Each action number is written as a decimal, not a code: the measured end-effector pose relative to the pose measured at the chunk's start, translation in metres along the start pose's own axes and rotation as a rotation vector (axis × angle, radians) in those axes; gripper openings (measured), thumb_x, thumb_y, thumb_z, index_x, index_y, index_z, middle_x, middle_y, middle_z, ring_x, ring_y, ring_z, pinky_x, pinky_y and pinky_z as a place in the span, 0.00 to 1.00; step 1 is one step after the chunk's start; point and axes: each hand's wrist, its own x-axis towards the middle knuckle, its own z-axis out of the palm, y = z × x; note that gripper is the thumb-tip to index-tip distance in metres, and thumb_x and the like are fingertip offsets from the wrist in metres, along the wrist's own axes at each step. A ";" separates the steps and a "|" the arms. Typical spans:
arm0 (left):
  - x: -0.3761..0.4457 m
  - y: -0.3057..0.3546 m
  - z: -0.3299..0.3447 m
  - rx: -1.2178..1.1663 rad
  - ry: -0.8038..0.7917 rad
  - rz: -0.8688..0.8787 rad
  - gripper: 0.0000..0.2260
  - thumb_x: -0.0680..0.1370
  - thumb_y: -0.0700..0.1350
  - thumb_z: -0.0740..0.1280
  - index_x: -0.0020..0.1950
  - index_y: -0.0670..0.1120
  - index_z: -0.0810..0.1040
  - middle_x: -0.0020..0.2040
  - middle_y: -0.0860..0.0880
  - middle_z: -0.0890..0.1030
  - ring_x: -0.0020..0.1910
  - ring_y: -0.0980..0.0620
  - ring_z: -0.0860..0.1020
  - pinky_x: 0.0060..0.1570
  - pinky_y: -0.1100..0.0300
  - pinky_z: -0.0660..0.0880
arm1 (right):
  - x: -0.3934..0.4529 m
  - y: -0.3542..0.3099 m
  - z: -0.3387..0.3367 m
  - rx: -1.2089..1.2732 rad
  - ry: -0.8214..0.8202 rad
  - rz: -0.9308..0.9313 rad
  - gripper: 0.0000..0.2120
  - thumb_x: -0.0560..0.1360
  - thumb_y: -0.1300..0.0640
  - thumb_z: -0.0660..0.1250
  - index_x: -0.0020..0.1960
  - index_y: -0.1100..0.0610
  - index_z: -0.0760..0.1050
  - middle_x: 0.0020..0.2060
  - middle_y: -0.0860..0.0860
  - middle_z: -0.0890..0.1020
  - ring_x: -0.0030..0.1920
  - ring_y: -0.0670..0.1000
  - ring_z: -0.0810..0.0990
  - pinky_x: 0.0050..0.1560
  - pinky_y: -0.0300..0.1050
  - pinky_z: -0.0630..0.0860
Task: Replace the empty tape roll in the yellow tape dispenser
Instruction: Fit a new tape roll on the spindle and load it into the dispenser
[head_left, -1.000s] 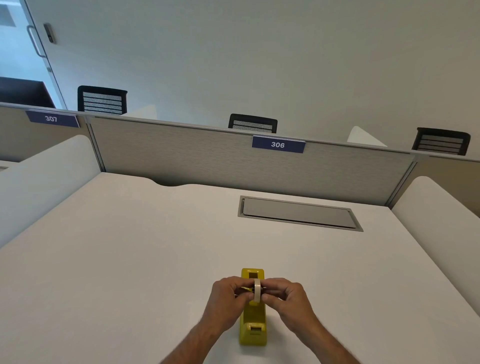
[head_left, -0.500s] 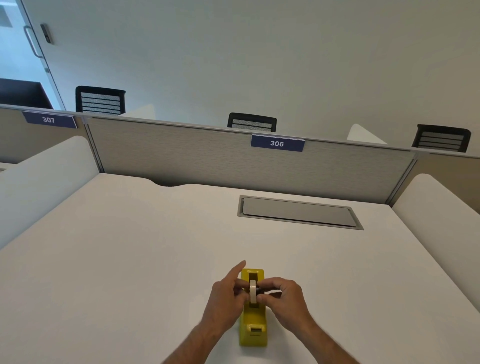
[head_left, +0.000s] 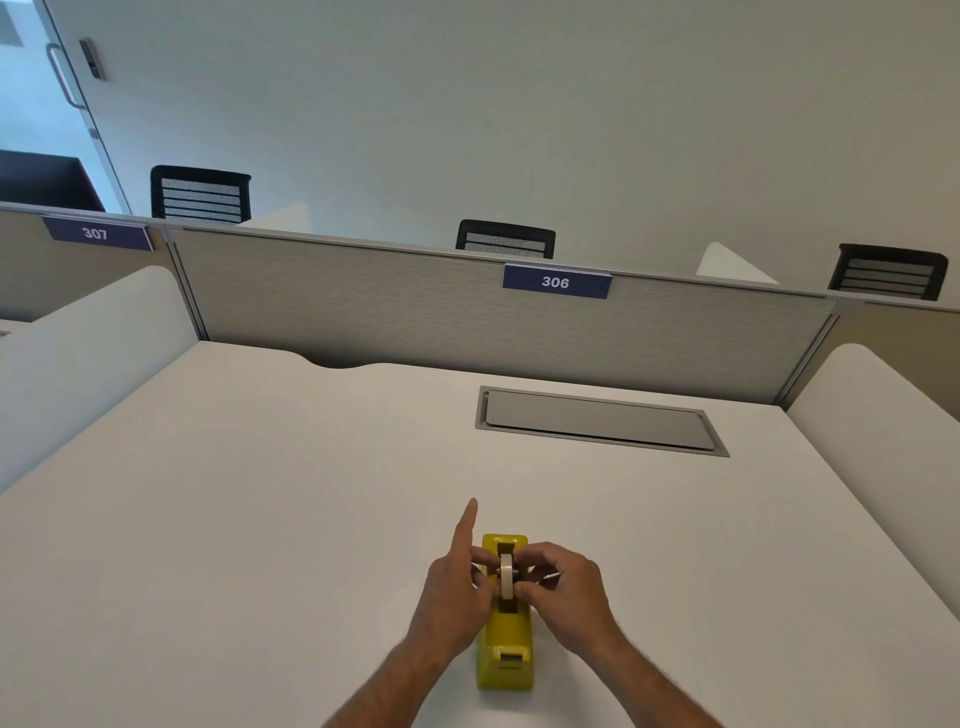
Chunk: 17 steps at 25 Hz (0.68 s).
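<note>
The yellow tape dispenser (head_left: 506, 644) stands on the white desk (head_left: 260, 519), its long axis pointing away from me. A pale tape roll (head_left: 506, 576) stands on edge in the dispenser's well. My left hand (head_left: 457, 592) pinches the roll from the left, index finger stretched out and pointing away. My right hand (head_left: 563, 592) pinches the roll from the right, at a dark hub. The dispenser's cutter end (head_left: 511, 660) is nearest me.
A grey cable hatch (head_left: 597, 421) is set flush in the desk at the back right. A grey partition (head_left: 415, 312) labelled 306 closes the far edge, and white side panels (head_left: 883, 415) flank the desk. Black chair backs rise behind the partition.
The roll has gone from above the dispenser down into its well, both hands following. My left index finger has lifted and straightened out.
</note>
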 end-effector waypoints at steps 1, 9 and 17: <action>0.000 0.000 0.000 0.010 -0.001 0.005 0.40 0.78 0.38 0.68 0.78 0.57 0.45 0.54 0.54 0.83 0.44 0.59 0.80 0.44 0.74 0.75 | 0.000 0.001 0.000 -0.012 -0.002 -0.006 0.15 0.68 0.64 0.78 0.52 0.50 0.83 0.44 0.45 0.85 0.43 0.45 0.83 0.42 0.32 0.78; 0.004 -0.003 0.003 0.043 0.007 0.024 0.40 0.78 0.38 0.68 0.78 0.57 0.44 0.56 0.53 0.83 0.43 0.57 0.81 0.51 0.66 0.79 | 0.003 0.003 0.000 -0.046 0.007 -0.035 0.17 0.68 0.62 0.78 0.52 0.48 0.82 0.44 0.42 0.85 0.43 0.43 0.82 0.40 0.30 0.78; 0.007 -0.008 0.000 0.076 -0.011 0.049 0.39 0.77 0.39 0.68 0.79 0.58 0.48 0.58 0.54 0.83 0.41 0.57 0.81 0.48 0.69 0.79 | 0.007 0.001 0.002 -0.097 0.001 -0.083 0.15 0.69 0.61 0.77 0.52 0.46 0.83 0.42 0.39 0.84 0.42 0.43 0.82 0.39 0.28 0.77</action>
